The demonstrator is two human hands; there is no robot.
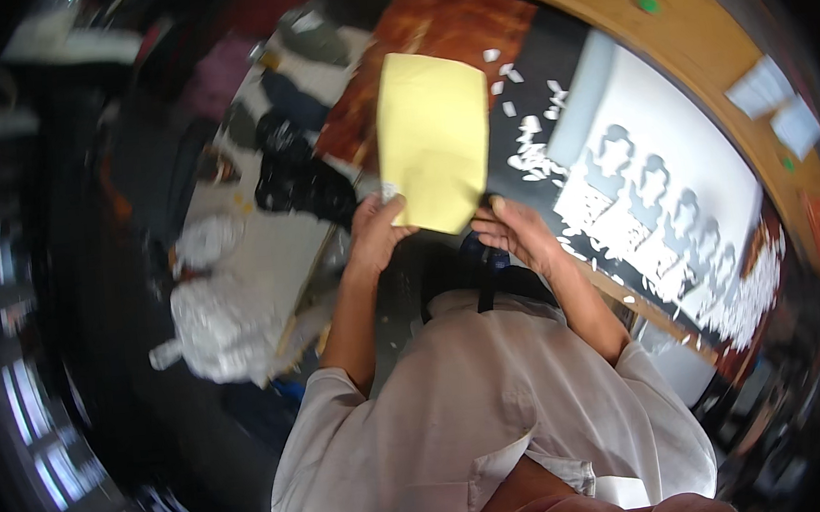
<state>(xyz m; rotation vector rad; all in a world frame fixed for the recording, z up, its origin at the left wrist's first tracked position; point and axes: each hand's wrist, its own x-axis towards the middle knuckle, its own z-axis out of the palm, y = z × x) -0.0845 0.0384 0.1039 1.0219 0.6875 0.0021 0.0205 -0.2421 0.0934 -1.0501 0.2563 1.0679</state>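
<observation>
A pale yellow sheet of paper (433, 134) is held up in front of my body, its lower edge toward me. My left hand (377, 228) pinches its lower left corner, thumb on top. Close to the lower right corner is my right hand (518, 230), its fingers curled with a small dark thing at the fingertips. That thing is too blurred to name, and whether this hand also touches the paper cannot be made out.
On the right, many white paper scraps (532, 155) litter a dark worktop beside a white sheet with grey printed shapes (654, 179). A wooden ledge (751, 65) curves behind. A reddish-brown board (449, 22) lies beyond the paper. Left are a black bag (303, 183) and clear plastic bags (218, 324).
</observation>
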